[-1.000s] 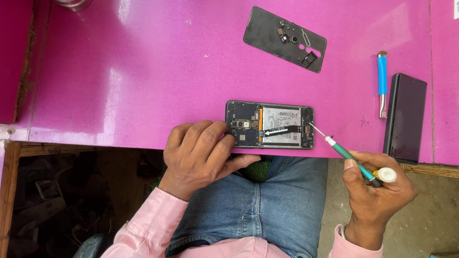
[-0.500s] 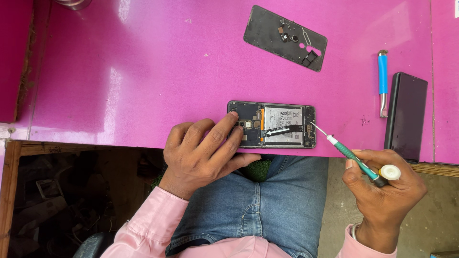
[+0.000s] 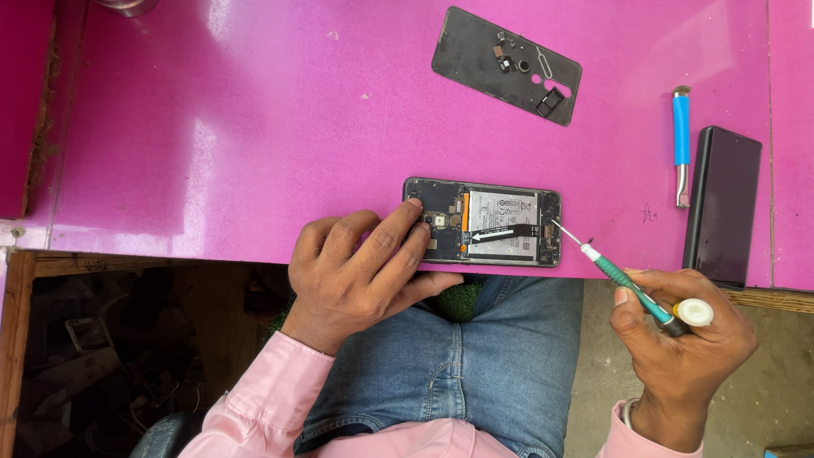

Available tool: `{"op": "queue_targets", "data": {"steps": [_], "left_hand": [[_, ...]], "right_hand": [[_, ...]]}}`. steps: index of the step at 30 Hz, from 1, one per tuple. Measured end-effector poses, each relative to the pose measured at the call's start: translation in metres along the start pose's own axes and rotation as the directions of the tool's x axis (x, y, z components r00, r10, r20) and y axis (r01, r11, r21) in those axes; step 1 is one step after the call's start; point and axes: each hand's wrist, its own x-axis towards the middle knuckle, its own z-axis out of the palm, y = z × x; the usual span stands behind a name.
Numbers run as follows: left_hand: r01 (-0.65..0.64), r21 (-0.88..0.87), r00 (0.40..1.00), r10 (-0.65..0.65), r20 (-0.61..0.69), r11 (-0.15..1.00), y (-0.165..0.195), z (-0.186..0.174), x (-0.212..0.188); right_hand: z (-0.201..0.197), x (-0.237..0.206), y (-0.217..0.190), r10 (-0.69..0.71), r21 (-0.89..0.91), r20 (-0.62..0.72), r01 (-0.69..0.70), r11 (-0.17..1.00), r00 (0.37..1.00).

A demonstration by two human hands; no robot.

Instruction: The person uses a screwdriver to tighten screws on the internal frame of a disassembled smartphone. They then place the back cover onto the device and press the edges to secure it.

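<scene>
An opened phone (image 3: 483, 222) with its back removed, battery and board exposed, is lying flat at the near edge of the pink counter (image 3: 254, 127). It is steadied by the left hand (image 3: 360, 271), whose fingers are pressed down on the phone's left end and not wrapped around anything. A green-shafted screwdriver (image 3: 632, 284) with a white cap is gripped in the right hand (image 3: 682, 335), fingers closed on the handle. The tip is set at the phone's right end, by the lower corner. Compared with a second ago, the left index finger has been stretched further along the board and the right hand has been shifted slightly down and outward, with the tip kept at the same corner; the phone has barely been moved. From this, work on a screw at that corner is judged to be in progress. Well apart on the counter are seen the detached back cover (image 3: 507, 64) with small parts on it, a blue-handled tool (image 3: 681, 144) and a second dark phone (image 3: 722, 205)
</scene>
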Motion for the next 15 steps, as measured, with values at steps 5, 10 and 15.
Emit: {"op": "queue_targets", "data": {"steps": [5,10,15], "left_hand": [[0.002,-0.006,1.000,-0.002,0.001,1.000,-0.0006,0.0002,0.0006],[0.006,-0.015,1.000,-0.006,-0.002,1.000,-0.0009,-0.0008,0.0012],[0.003,-0.020,1.000,-0.003,0.006,1.000,-0.0011,-0.0012,0.0020]], "right_hand": [[-0.0012,-0.0002,-0.0003,0.036,-0.036,-0.011,-0.036,0.999,0.999],[-0.0029,-0.0027,0.0009,0.012,-0.011,-0.010,-0.013,1.000,1.000],[-0.0043,-0.0045,0.0014,0.027,0.004,-0.014,-0.027,1.000,1.000]]}}
